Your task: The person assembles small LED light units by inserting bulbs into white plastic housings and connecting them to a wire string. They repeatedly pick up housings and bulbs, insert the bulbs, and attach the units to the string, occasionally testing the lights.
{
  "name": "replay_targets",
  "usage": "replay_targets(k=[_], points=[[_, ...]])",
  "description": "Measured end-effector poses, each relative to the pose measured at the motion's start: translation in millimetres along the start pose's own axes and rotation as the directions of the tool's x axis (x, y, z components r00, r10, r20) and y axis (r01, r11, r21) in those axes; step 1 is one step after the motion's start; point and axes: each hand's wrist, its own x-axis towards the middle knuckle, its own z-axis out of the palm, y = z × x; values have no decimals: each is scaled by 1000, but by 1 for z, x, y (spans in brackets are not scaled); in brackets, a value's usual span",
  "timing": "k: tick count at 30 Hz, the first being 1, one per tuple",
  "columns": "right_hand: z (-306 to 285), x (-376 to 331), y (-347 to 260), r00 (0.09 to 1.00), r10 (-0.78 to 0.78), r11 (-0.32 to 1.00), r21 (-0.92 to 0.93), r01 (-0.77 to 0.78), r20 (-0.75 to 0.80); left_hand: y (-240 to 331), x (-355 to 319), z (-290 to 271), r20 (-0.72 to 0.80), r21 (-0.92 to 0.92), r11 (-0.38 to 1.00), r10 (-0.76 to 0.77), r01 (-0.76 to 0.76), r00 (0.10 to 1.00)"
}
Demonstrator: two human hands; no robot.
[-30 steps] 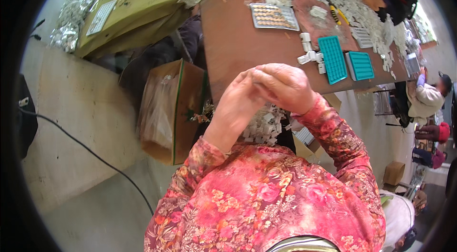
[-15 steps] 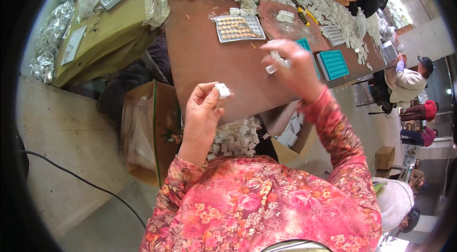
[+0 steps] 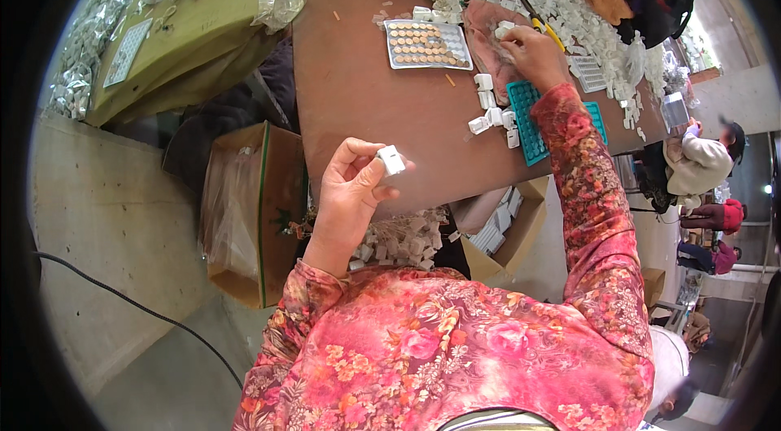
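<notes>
My left hand (image 3: 350, 187) pinches a small white plastic case (image 3: 391, 161) between thumb and fingers above the near edge of the brown table. Farther right, my right hand (image 3: 533, 52) reaches over a pink cloth (image 3: 486, 20), its fingers closed down at the small white plastic pieces (image 3: 504, 28) there; the fingertips partly hide what they grip. Several white cases (image 3: 494, 115) stand in a loose cluster beside a teal tray with round hollows (image 3: 529, 118), which my right forearm partly covers. A white tray (image 3: 429, 46) holding rows of round tan pieces lies left of the cloth.
Yellow-handled pliers (image 3: 555, 36) lie past my right hand, by a large heap of white plastic pieces (image 3: 561, 0). Below the table edge are an open cardboard box (image 3: 264, 219) and another box (image 3: 521, 227) of white parts. Other people (image 3: 700, 158) are at the far right.
My right hand has moved away from the white case cluster, up to the pieces on the pink cloth. My left hand still holds its case, now turned slightly.
</notes>
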Motion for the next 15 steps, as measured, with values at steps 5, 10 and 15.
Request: replay_targets(k=[5,10,15], points=[[-8,-6,11,875,389,637,602,-482,288,-1,0,1,-6,58,998,4,-3,1000],[-14,-12,17,864,384,487,723,-490,327,-1,0,1,18,49,999,-14,13,1000],[-18,-13,19,866,388,508,710,-488,317,-1,0,0,33,50,999,1,-2,999]])
